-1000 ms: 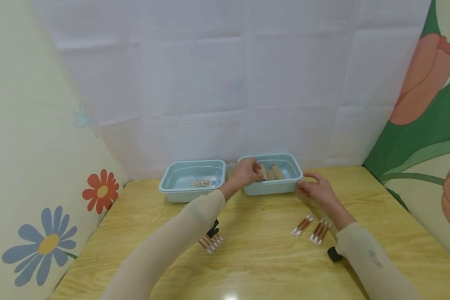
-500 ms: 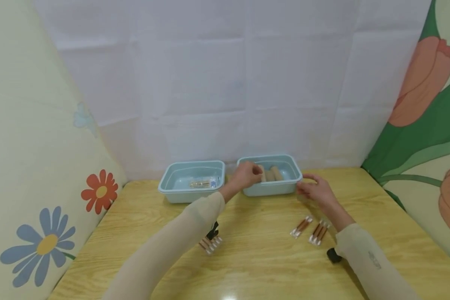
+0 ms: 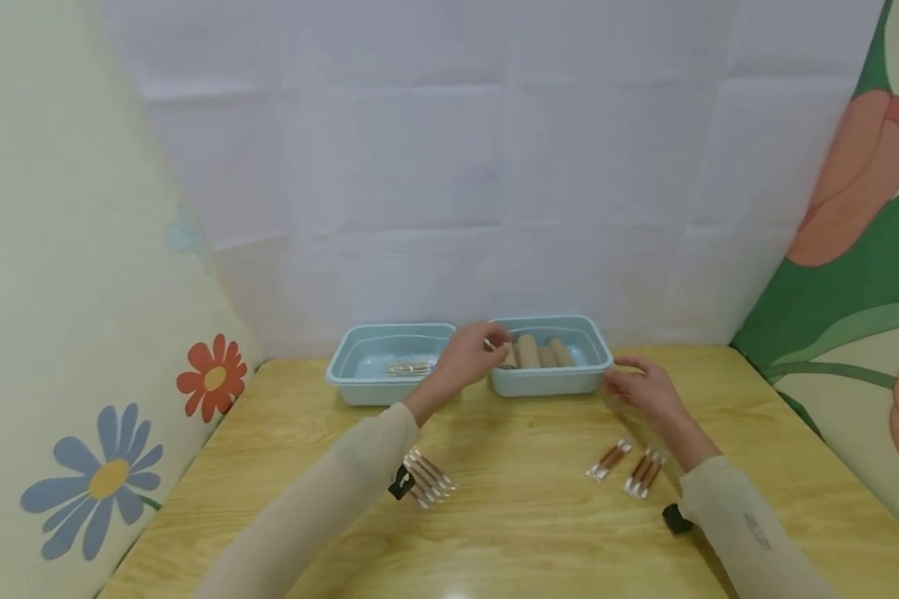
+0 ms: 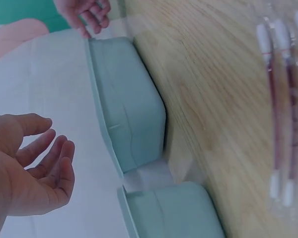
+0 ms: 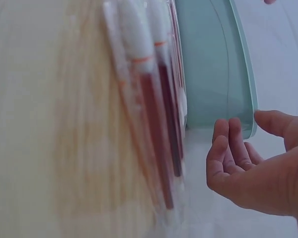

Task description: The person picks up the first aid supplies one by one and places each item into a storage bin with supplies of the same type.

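Observation:
My left hand (image 3: 474, 353) hovers over the near left corner of the right light-blue bin (image 3: 550, 383), fingers loosely curled; the left wrist view shows nothing between them. Several tan rolls (image 3: 528, 352), like bandage rolls, lie side by side inside that bin. At the bin's right end, my right hand (image 3: 644, 389) touches the corner; the right wrist view shows its thumb by the rim and relaxed fingertips against the outer wall. The left light-blue bin (image 3: 374, 393) contains slim packaged sticks (image 3: 410, 368), partly behind my left hand and forearm.
On the wooden table (image 3: 509, 532), clear packets of brown-stemmed cotton swabs lie as one group (image 3: 430, 478) near my left forearm, plus a small packet (image 3: 609, 460) and another packet (image 3: 646, 472) near my right wrist. A white cloth (image 3: 419, 166) hangs behind the bins.
My left hand has drawn left, away from the tan rolls, leaving more of them visible in the right bin. My right hand stays at the bin's corner. The head view has shifted slightly.

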{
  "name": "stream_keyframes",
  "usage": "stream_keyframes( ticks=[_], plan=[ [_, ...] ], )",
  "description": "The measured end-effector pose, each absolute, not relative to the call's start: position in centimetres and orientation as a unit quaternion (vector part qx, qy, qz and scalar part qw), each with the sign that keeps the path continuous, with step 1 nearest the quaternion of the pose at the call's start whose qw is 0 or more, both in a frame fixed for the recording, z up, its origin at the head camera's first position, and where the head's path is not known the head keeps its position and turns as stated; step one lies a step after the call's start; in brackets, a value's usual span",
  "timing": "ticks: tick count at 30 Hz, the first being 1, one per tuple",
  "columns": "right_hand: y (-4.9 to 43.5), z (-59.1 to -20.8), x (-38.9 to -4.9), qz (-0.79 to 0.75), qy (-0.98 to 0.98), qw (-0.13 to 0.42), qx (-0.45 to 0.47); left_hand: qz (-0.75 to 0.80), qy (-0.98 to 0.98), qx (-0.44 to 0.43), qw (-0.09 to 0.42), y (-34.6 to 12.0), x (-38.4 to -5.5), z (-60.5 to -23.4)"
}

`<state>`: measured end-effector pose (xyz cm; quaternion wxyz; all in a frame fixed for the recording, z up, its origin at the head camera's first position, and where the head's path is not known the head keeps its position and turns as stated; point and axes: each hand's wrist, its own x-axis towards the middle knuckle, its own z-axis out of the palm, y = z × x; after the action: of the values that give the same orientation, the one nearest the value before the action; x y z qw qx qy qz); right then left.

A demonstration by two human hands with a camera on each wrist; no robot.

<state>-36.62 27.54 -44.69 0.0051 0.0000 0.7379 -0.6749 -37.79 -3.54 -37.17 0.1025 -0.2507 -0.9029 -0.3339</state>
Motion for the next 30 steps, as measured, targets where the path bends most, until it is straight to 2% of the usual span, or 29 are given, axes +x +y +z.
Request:
stream_keyframes(
  ticks=[7, 17, 23, 30],
  plan=[
    [29.2, -44.1, -36.2, -0.667, 0.745, 0.005, 0.005, -0.380, -0.886, -0.228, 0.140, -5.9, -36.2, -37.5],
    [31.2, -44.1, -34.9, -0.663, 0.747, -0.003, 0.041, -0.356, -0.891, -0.208, 0.191, -8.6, -34.7, -38.4],
    [33.6, -44.7, -34.0, -0.633, 0.772, -0.005, 0.048, -0.359, -0.888, -0.211, 0.196, -9.3, -34.8, -39.2],
    [35.1, -44.0, -32.9, -0.590, 0.807, -0.007, 0.008, -0.358, -0.890, -0.196, 0.204, -10.3, -34.7, -39.6]
  ],
)
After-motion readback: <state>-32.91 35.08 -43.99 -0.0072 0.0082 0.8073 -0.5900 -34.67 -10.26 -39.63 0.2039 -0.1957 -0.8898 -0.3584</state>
